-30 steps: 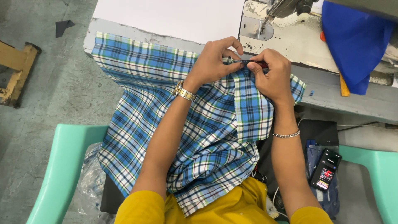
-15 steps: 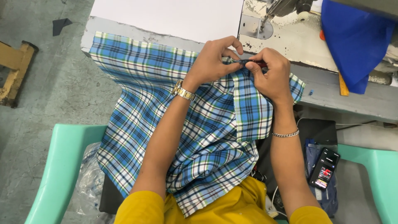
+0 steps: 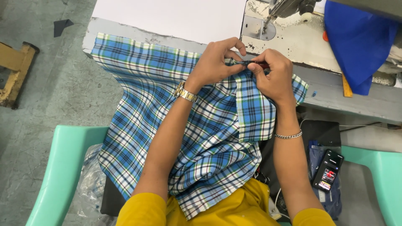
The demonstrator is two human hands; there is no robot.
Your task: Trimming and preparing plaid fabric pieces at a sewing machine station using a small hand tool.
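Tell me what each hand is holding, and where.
Both hands, left hand and right hand, pinch the plaid fabric at its folded upper edge; right also grips a small dark tool.

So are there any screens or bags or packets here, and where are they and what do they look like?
Phone: lies on dark blue cloth beside the person's right arm, a black rectangle with its screen lit, showing small red and white patches.
Plastic bag: crumpled, clear, with blue and white cloth showing through, on the mint green seat under the checked cloth, beside the left arm.
No signs or labels show.
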